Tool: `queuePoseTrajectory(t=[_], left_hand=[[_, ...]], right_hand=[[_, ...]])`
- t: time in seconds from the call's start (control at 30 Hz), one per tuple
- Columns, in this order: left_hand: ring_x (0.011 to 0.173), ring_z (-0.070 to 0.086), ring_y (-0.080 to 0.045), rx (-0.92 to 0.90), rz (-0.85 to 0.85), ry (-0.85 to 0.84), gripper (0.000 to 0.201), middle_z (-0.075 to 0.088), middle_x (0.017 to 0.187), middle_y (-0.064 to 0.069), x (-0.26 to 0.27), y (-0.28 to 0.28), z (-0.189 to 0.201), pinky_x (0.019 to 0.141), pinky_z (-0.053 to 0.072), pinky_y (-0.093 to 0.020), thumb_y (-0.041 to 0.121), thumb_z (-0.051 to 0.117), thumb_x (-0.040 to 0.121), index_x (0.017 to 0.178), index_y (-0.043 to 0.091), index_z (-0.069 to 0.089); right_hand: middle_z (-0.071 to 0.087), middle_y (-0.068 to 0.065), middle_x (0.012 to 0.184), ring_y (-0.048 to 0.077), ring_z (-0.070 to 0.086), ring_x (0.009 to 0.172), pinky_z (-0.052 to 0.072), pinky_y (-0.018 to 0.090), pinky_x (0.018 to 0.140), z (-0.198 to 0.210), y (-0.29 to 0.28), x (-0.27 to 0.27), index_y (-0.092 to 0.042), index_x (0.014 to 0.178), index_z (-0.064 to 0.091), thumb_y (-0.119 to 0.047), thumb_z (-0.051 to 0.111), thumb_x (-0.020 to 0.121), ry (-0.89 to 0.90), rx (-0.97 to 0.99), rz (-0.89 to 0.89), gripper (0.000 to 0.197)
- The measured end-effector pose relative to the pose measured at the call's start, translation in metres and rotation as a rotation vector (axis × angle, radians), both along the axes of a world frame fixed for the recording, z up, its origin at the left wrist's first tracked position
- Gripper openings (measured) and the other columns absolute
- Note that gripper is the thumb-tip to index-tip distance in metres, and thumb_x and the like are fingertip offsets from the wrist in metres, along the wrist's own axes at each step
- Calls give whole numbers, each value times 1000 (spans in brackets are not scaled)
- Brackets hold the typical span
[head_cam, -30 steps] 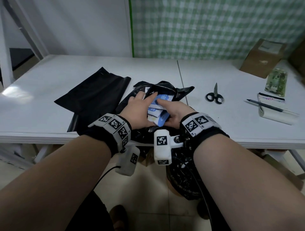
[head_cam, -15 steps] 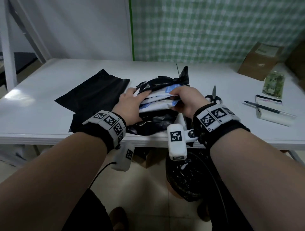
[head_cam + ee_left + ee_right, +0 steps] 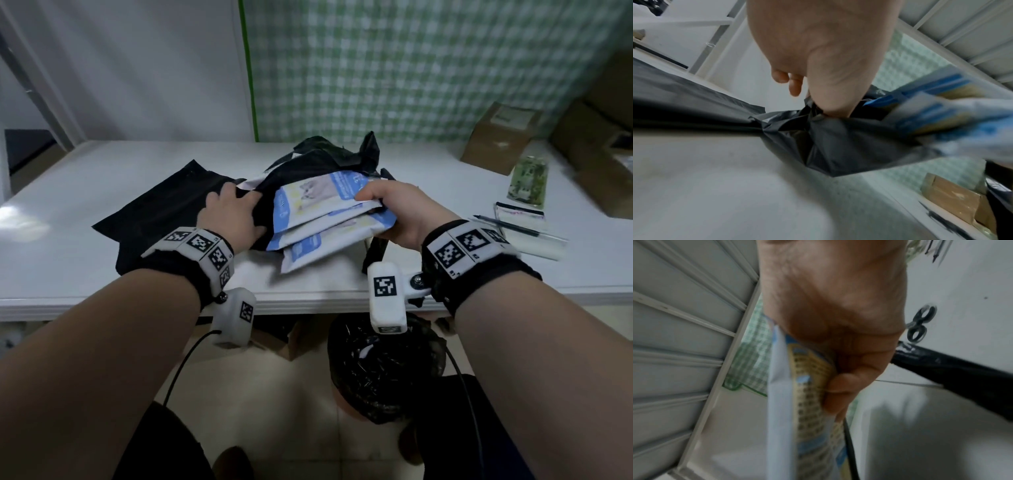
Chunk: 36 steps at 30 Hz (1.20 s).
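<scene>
The packets (image 3: 318, 209) were white with blue panels, pale yellow patches and a grey cat picture. The bag (image 3: 310, 161) was black, as was the mailer (image 3: 164, 209) on the white table (image 3: 85, 267). The wall covering (image 3: 428, 68) was green-and-white check. My wristbands (image 3: 202, 250) were black with black-and-white square codes. The box (image 3: 496, 137) was brown, the scissors (image 3: 920, 324) had black handles, and the pouch (image 3: 527, 181) was mottled green.

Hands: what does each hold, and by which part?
Right hand grips the packets by their right edge; left hand pinches the black bag's rim.

Packets (image 3: 318, 209) partly in bag (image 3: 308, 161) at table (image 3: 68, 260) ctr; flat bag (image 3: 164, 209) left, pen (image 3: 503, 224) + notepad (image 3: 527, 240) right
</scene>
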State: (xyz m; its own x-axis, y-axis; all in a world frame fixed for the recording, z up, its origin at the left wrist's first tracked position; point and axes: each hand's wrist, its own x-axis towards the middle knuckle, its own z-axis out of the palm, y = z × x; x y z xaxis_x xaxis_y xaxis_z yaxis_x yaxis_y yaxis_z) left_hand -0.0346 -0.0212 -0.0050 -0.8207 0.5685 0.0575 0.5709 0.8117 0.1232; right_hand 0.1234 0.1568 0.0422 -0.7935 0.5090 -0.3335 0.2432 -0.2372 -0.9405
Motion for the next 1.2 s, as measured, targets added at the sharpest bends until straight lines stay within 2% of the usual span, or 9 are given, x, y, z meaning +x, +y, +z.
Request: queuePoseTrajectory(t=[0.2,0.37,0.5,0.6,0.67,0.8,0.9,1.1,1.2], left_hand=[[108,50,-45,171,91,-117,48,28,136,-24,-11,7,15,96,42,-44,17,55,88,131,3,39],[111,50,-41,406,149,-302,37,38,133,-25,-15,13,27,97,41,-38,18,53,89,121,0,48],[76,59,-24,530,86,-569,17,60,93,-14,-10,15,33,68,48,-30,9,49,90,105,6,56],[66,58,-18,592,171,-607,14,59,91,-11,-10,18,37,63,48,-30,10,43,92,105,11,49],[72,61,-27,633,232,-570,25,59,100,-15,-13,20,40,69,52,-36,17,44,90,113,7,48],[114,53,-41,619,359,-446,51,50,128,-24,-26,19,40,95,48,-50,27,51,80,124,1,48],[120,50,-38,598,435,-432,47,48,133,-22,-29,15,42,100,45,-43,21,54,86,128,2,49],[131,29,-42,623,559,-406,74,20,147,-23,-28,3,46,110,31,-42,44,62,79,139,12,35],[119,49,-33,682,419,-562,80,49,135,-14,-27,0,42,102,41,-43,60,66,57,124,18,53]], right_hand=[[64,20,99,29,62,85,52,41,84,2,-4,-1,3,102,62,-6,60,83,-55,306,121,22],[67,18,96,24,61,81,51,38,77,2,-7,-3,6,103,64,-16,65,83,-144,718,194,30],[61,10,88,22,58,77,48,32,71,5,-8,0,5,102,63,-17,65,84,-181,789,234,29],[61,8,87,21,58,76,47,29,70,12,-9,3,-4,93,64,-17,65,84,-212,798,294,16],[65,10,90,22,61,77,51,32,74,16,-10,5,-7,91,65,-16,67,82,-231,788,336,13],[70,10,86,23,65,76,54,34,78,19,-11,5,-9,86,68,-14,69,78,-242,763,395,9],[67,7,80,21,63,70,52,29,74,20,-11,7,-7,88,68,-10,67,80,-230,721,424,9],[66,7,81,20,64,67,54,20,58,12,-5,9,-5,91,65,-7,64,82,-165,610,302,9],[66,9,85,22,63,74,52,28,74,7,0,8,-8,86,66,-10,64,83,-117,602,230,4]])
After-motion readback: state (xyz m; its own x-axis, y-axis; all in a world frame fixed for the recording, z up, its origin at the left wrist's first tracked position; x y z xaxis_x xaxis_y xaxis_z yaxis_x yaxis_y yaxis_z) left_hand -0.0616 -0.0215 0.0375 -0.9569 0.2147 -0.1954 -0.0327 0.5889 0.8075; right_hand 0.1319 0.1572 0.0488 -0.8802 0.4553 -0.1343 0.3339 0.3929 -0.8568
